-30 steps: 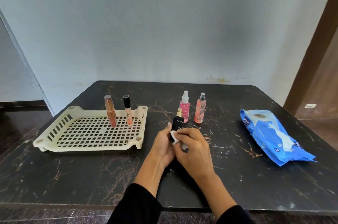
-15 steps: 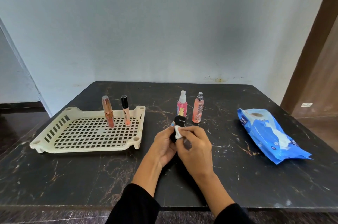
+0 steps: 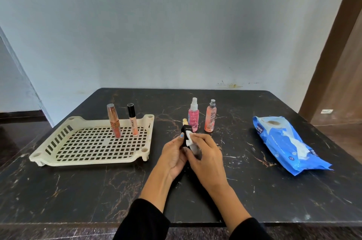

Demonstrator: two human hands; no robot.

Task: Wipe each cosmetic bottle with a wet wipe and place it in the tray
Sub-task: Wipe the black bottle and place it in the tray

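My left hand (image 3: 173, 156) grips a small black bottle with a gold cap (image 3: 185, 127), held upright above the table's middle. My right hand (image 3: 205, 158) pinches a white wet wipe (image 3: 189, 138) against the bottle's front. A cream slotted tray (image 3: 58, 153) lies at the left; a rose-gold tube (image 3: 114, 120) and a black-capped lip gloss (image 3: 133, 120) stand in its far part. Behind my hands, a pink spray bottle (image 3: 193, 115) and a peach spray bottle (image 3: 210, 116) stand on the table.
A blue pack of wet wipes (image 3: 284, 142) lies at the right with a wipe poking from its opening. The black marble table (image 3: 78, 190) ends at a near edge below my sleeves. A wall stands behind, and a wooden door frame at the right.
The wipe has slid up the black bottle's front, from its lower part to just under the label. Both hands stayed on the bottle.
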